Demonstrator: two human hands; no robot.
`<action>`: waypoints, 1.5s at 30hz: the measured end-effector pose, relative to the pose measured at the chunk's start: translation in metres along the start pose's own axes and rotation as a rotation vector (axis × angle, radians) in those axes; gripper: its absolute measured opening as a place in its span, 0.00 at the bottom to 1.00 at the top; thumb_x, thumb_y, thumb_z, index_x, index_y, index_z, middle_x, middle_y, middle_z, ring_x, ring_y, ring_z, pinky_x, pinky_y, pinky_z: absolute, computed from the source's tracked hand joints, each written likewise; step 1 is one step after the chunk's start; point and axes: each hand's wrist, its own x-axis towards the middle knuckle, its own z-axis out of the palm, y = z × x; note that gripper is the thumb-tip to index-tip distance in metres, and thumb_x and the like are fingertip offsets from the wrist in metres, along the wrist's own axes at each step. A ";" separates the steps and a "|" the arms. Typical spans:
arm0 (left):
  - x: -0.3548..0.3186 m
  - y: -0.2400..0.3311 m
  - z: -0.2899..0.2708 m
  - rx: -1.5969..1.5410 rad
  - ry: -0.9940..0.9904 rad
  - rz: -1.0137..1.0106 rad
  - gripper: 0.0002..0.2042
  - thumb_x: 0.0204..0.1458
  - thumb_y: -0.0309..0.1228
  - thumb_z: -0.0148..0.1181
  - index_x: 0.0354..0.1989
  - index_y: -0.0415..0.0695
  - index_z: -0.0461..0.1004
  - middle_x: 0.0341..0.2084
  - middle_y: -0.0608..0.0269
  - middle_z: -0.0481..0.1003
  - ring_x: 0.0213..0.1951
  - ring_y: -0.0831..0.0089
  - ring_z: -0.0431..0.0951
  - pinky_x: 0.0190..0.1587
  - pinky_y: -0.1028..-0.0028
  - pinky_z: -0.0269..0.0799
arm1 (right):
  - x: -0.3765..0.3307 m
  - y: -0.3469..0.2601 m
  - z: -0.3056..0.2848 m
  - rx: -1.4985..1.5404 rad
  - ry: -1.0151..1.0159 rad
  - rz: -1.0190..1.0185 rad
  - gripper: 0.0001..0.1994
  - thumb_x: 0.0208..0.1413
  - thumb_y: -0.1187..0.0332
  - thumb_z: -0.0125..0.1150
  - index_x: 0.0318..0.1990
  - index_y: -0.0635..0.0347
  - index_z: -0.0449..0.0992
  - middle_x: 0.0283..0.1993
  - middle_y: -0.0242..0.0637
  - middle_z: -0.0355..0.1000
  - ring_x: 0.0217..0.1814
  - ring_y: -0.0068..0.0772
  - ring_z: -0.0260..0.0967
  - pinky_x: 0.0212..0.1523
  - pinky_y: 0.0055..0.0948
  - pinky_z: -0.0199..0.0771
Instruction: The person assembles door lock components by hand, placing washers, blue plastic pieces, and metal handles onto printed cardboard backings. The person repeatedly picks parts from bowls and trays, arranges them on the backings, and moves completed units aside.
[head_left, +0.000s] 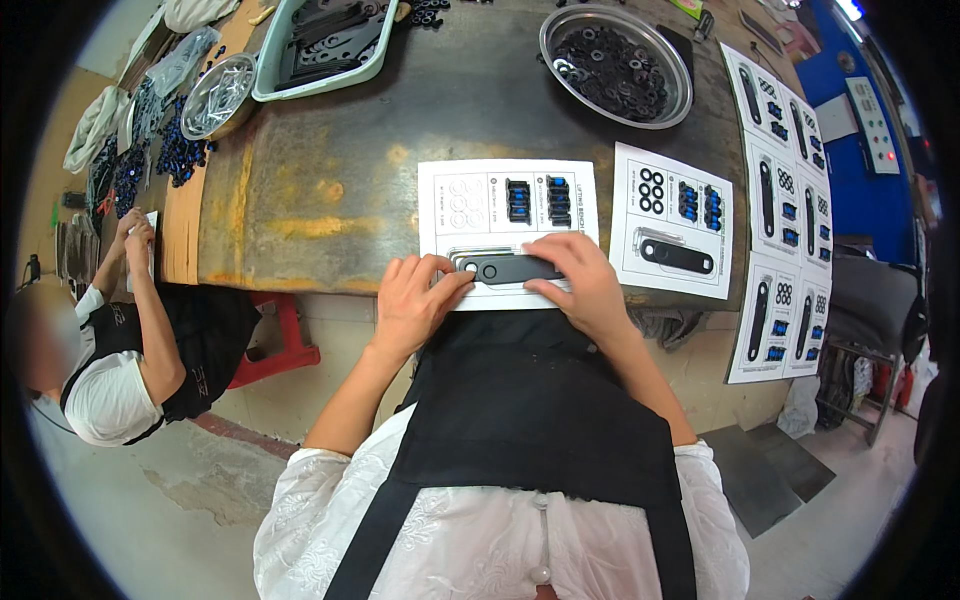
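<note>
A white printed sheet (436,225) lies at the table's front edge before me. Over its lower part is a flat black bar (515,269) with rounded ends and a hole near its left end. My right hand (590,285) grips the bar's right end between thumb and fingers. At the other end, my left hand (415,298) pinches the tip with thumb and forefinger. Thin L-shaped hex keys (480,251) show just behind the bar. Farther up the sheet are two groups of black bolts with blue bands (518,202), beside pale ring outlines.
To the right lies a similar sheet (625,255) with black washers, bolts and a bar; several more cover a board (742,330). Behind stand a steel bowl of black washers (683,100), a pale green tub (262,85) and a bowl of small parts (215,95). Another person (120,390) works at left.
</note>
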 end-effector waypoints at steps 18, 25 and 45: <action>-0.015 -0.020 -0.027 0.015 0.190 -0.225 0.04 0.54 0.29 0.67 0.37 0.47 0.81 0.29 0.66 0.74 0.31 0.67 0.72 0.34 0.67 0.63 | 0.197 0.154 -0.097 -0.419 0.043 0.428 0.16 0.48 0.65 0.77 0.45 0.59 0.84 0.37 0.42 0.83 0.45 0.44 0.81 0.50 0.40 0.80; 0.005 -0.023 -0.032 -0.014 0.195 -0.153 0.04 0.53 0.27 0.67 0.37 0.47 0.82 0.29 0.65 0.74 0.30 0.66 0.72 0.34 0.67 0.64 | 0.188 0.150 -0.102 -0.273 0.055 0.427 0.20 0.52 0.60 0.73 0.51 0.59 0.83 0.44 0.43 0.83 0.47 0.38 0.82 0.52 0.33 0.79; 0.005 -0.036 -0.031 0.012 0.193 -0.141 0.04 0.53 0.26 0.67 0.36 0.46 0.80 0.29 0.64 0.74 0.30 0.65 0.73 0.35 0.66 0.65 | 0.187 0.117 -0.106 0.101 0.044 0.343 0.13 0.54 0.63 0.71 0.45 0.56 0.86 0.32 0.38 0.83 0.30 0.26 0.81 0.34 0.26 0.80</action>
